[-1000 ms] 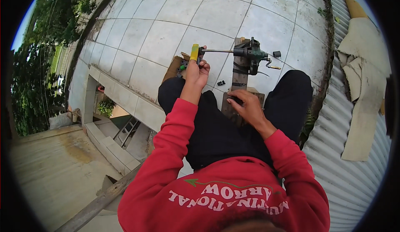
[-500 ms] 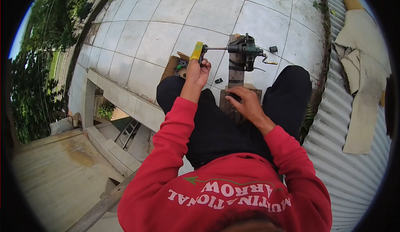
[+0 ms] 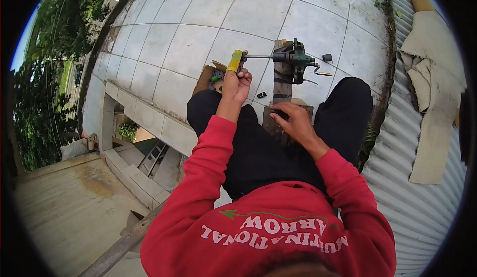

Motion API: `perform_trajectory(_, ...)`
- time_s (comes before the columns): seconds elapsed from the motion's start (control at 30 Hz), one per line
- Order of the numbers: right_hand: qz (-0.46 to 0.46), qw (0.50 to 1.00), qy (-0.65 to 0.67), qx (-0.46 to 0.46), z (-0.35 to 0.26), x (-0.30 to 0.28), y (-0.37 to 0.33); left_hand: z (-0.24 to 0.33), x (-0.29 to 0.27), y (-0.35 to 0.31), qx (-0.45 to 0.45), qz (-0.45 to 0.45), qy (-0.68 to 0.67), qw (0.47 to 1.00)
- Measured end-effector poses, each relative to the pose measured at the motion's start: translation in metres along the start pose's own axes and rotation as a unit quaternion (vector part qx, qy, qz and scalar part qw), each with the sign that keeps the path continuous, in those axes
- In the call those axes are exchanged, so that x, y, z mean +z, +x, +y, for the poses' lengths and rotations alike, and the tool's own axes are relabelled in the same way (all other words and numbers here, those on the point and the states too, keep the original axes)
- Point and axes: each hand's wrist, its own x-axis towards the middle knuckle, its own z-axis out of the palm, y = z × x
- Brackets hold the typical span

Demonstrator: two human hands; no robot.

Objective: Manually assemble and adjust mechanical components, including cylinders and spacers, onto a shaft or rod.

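Observation:
My left hand (image 3: 235,85) is closed round a small dark piece (image 3: 241,68) at the left end of a thin metal shaft (image 3: 259,56). Something yellow (image 3: 235,60) sits at its fingertips; whether it is a finger wrap or part of the held piece, I cannot make out. The shaft runs into a dark green hand-cranked machine (image 3: 298,60), fixed on the far end of a wooden board (image 3: 282,85). My right hand (image 3: 295,123) rests on the board's near part between my legs, thumb and index finger apart. The other fingers are partly hidden.
Beyond my left knee stands a cardboard box (image 3: 202,80) with dark round parts. A small black piece (image 3: 261,95) and a black cylinder (image 3: 327,57) lie on the tiled floor (image 3: 248,8). The crank handle (image 3: 324,73) sticks out rightward. Corrugated metal sheeting (image 3: 397,177) bears cardboard sheets (image 3: 430,128).

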Motion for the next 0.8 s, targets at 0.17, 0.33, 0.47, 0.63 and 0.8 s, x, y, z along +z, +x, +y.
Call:
perform_trajectory(0.17,0.001,1.0,0.013,0.014,0.0,0.001,0.0,-0.004,-0.003,0.002,-0.003,-0.019,0.014,1.0)
perform_trajectory(0.33,0.002,1.0,0.011,0.007,0.001,0.002,0.0,0.0,-0.003,0.001,-0.031,-0.021,-0.009,0.999)
perform_trajectory(0.47,0.01,1.0,0.003,-0.016,0.004,0.004,0.0,-0.001,0.0,0.001,-0.002,0.09,0.107,0.99)
perform_trajectory(0.63,-0.001,1.0,-0.003,-0.008,-0.001,0.004,0.001,0.001,-0.006,0.003,-0.01,0.062,0.08,0.995)
perform_trajectory(0.8,0.018,0.999,-0.016,-0.048,0.003,0.005,0.001,0.01,-0.008,0.006,-0.052,0.039,0.044,0.997)
